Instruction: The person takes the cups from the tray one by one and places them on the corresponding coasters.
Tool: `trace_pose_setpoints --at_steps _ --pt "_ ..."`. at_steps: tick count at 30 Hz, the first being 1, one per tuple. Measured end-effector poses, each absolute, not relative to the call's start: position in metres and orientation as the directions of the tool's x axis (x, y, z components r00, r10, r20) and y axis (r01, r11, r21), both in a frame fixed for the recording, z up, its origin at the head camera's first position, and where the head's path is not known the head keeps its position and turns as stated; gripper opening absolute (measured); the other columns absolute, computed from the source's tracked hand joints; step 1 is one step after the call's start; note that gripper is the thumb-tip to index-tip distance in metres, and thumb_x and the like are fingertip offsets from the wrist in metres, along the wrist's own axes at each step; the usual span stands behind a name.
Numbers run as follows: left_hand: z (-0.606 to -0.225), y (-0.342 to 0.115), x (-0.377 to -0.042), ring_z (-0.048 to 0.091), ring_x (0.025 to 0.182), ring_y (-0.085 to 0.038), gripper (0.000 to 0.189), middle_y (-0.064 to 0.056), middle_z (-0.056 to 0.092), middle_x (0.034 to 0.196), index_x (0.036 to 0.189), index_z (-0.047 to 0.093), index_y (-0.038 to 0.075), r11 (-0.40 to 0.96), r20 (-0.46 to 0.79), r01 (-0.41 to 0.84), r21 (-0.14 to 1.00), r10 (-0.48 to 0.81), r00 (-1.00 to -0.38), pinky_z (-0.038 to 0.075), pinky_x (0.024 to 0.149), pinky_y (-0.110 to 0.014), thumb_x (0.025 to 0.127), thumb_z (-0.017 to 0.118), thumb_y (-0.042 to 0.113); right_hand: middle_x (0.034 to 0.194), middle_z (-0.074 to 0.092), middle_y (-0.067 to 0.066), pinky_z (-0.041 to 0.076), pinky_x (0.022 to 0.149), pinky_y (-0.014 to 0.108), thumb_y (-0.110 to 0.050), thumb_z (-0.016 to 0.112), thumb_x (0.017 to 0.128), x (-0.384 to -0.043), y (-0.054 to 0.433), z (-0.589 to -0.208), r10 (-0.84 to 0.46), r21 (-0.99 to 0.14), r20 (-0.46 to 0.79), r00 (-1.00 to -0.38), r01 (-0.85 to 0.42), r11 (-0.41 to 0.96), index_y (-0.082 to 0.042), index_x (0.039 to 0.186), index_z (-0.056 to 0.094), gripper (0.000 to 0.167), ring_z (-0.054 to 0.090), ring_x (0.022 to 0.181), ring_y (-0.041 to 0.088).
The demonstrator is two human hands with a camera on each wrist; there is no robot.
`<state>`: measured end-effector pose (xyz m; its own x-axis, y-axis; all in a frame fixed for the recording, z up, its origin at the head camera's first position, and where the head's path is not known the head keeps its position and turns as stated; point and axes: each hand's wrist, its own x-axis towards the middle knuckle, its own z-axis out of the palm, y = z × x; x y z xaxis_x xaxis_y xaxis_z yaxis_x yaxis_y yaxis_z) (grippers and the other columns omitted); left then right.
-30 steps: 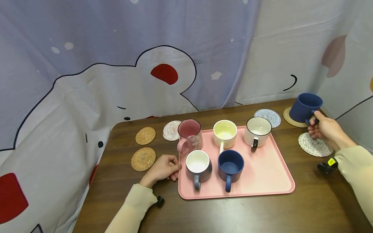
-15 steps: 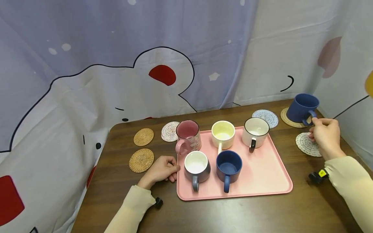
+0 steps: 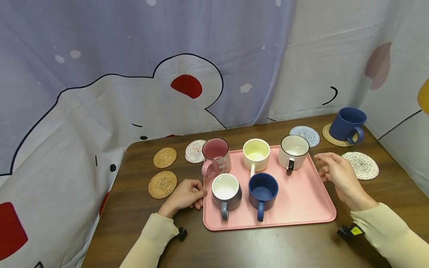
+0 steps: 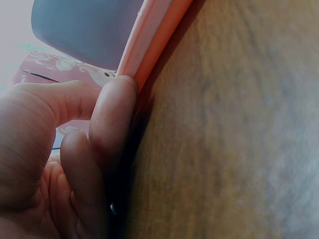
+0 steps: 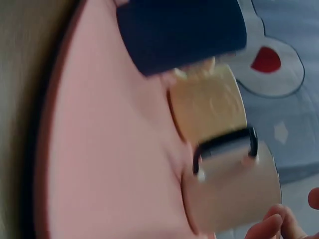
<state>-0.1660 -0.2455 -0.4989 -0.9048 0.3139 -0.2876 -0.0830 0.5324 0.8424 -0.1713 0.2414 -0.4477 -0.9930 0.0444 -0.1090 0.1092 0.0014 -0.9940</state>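
My left hand (image 3: 184,194) stays at the left edge of the pink tray (image 3: 301,201); in the left wrist view its thumb and forefinger pinch the tray's rim (image 4: 142,40). My right hand (image 3: 340,178) is empty, fingers loosely bent, just off the tray's right edge. On the tray stand a pink floral mug (image 3: 222,163), a grey mug with white inside (image 3: 234,199), a pale yellow mug (image 3: 259,162), a navy mug (image 3: 268,201) and a white mug with black handle (image 3: 296,158), nearest my right hand. Another blue mug (image 3: 345,128) sits on a straw coaster (image 3: 330,137) at the back right.
Two straw coasters (image 3: 165,158) and a speckled coaster (image 3: 194,151) lie left of the tray. A light blue coaster (image 3: 306,134) is behind it, and a whitish coaster (image 3: 363,165) lies right of my right hand. A printed curtain (image 3: 134,100) hangs behind the table.
My right hand has let go of the blue mug's handle at the back right and moved left to the tray's right edge. My left hand keeps its place at the tray.
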Motion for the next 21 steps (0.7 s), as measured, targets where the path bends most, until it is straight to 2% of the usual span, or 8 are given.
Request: trace_pose_setpoints --at_steps 4,9,15,18,21 --pt "-0.498 -0.245 -0.166 0.067 0.049 -0.011 0.017 -0.002 0.07 0.058 0.086 0.062 0.007 0.53 -0.289 -0.085 0.844 0.316 -0.904 0.046 0.043 -0.023 0.097 0.066 0.019 0.092 0.064 -0.014 0.048 0.057 0.021 -0.028 0.055 0.107 -0.166 0.22 -0.445 -0.012 -0.984 -0.179 -0.984 0.179 0.011 -0.021 0.109 0.064 0.011 0.059 0.066 0.005" --pt "-0.498 -0.245 -0.166 0.067 0.049 -0.01 0.016 -0.003 0.07 0.059 0.087 0.062 0.007 0.533 -0.293 -0.088 0.841 0.312 -0.904 0.046 0.044 -0.022 0.097 0.066 0.019 0.094 0.065 -0.016 0.048 0.059 0.02 -0.026 0.056 0.107 -0.164 0.2 -0.446 -0.034 -0.968 -0.249 -0.968 0.25 -0.025 -0.013 0.116 0.055 0.016 0.06 0.067 0.004" --pt "-0.499 -0.246 -0.167 0.067 0.05 -0.011 0.017 -0.003 0.071 0.059 0.087 0.062 0.007 0.536 -0.294 -0.089 0.839 0.31 -0.904 0.046 0.044 -0.023 0.097 0.066 0.02 0.089 0.068 -0.013 0.046 0.059 0.02 -0.023 0.051 0.108 -0.162 0.183 -0.454 -0.046 -0.956 -0.284 -0.958 0.286 -0.058 -0.016 0.114 0.057 0.011 0.06 0.066 0.004" --pt "-0.499 -0.246 -0.167 0.067 0.05 -0.011 0.017 -0.003 0.071 0.059 0.087 0.063 0.007 0.538 -0.293 -0.087 0.839 0.31 -0.904 0.046 0.044 -0.023 0.097 0.067 0.02 0.087 0.067 -0.014 0.046 0.06 0.021 -0.024 0.05 0.108 -0.16 0.177 -0.458 -0.047 -0.957 -0.285 -0.957 0.287 -0.042 -0.015 0.116 0.057 0.014 0.06 0.067 0.005" --pt "-0.499 -0.246 -0.167 0.067 0.05 -0.011 0.017 -0.003 0.07 0.059 0.087 0.063 0.006 0.537 -0.292 -0.086 0.839 0.311 -0.905 0.046 0.044 -0.023 0.097 0.067 0.019 0.09 0.068 -0.014 0.049 0.061 0.022 -0.025 0.049 0.109 -0.161 0.173 -0.461 -0.058 -0.96 -0.278 -0.959 0.28 -0.028 -0.007 0.123 0.054 0.024 0.062 0.07 0.005"
